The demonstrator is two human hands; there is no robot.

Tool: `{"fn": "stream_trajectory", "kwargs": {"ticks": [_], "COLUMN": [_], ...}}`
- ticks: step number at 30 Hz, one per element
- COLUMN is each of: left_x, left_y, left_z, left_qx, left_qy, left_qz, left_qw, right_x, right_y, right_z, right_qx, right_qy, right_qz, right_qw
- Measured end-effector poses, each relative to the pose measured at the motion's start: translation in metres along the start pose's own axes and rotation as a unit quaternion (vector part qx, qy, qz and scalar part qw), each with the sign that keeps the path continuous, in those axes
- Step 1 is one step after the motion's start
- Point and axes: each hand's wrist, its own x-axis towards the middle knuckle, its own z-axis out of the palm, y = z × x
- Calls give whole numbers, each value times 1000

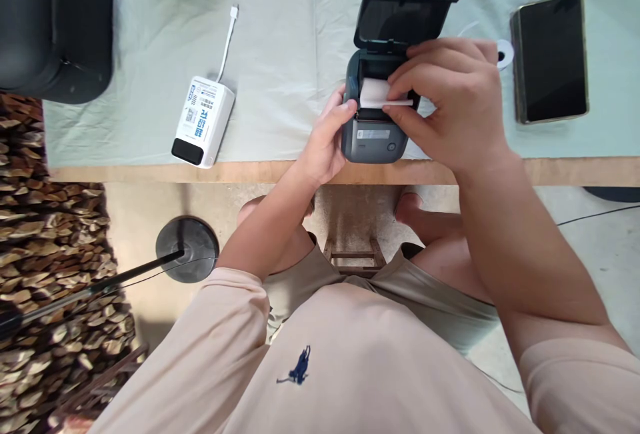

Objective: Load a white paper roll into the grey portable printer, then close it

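Head view: a dark printer [375,141] is seen at the near side of the table, its front close to the wooden edge [250,173]. Its lid [403,17] is raised and tilted away toward the far side. White paper [375,91] is seated in the open compartment, its leading edge brought out over the front lip.

The printer's left side is gripped by the left hand [327,137], thumb laid at the compartment rim. The paper's leading edge is pinched by the right hand [455,101] between thumb and fingers; the other fingers are spread over the right rim, near the lid hinge.

Just beyond the right hand, a small white roll [507,54] is partly hidden; beside it, a dark tablet [555,61] is laid flat, set back from the wooden edge. Room to the right of the printer is taken up by the right hand, roll and tablet.

To the left, a broad stretch of pale cloth [280,41] is left between the printer and a white power bank [203,121], whose lower end is near the wooden edge. Its short cable [228,44] is pointed away. The far left corner is occupied by a black bag [55,27].
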Motion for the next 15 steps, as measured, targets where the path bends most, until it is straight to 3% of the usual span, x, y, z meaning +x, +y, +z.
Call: {"fn": "stream_trajectory", "kwargs": {"ticks": [5, 10, 12, 15], "left_x": [-1, -3, -3, -2], "left_y": [6, 4, 1, -3], "left_z": [5, 4, 2, -2], "left_qx": [-41, 18, 34, 58], "left_qy": [13, 64, 65, 54], "left_qz": [-21, -17, -17, -6], "left_qw": [999, 998, 997, 997], "right_x": [-2, -4, -2, 5], "right_y": [-1, 0, 6, 23], "right_z": [1, 3, 5, 9], "right_qx": [39, 68, 99, 133], "right_qy": [8, 19, 61, 171], "right_qz": [-53, -49, -47, -68], "right_qw": [998, 996, 992, 974]}}
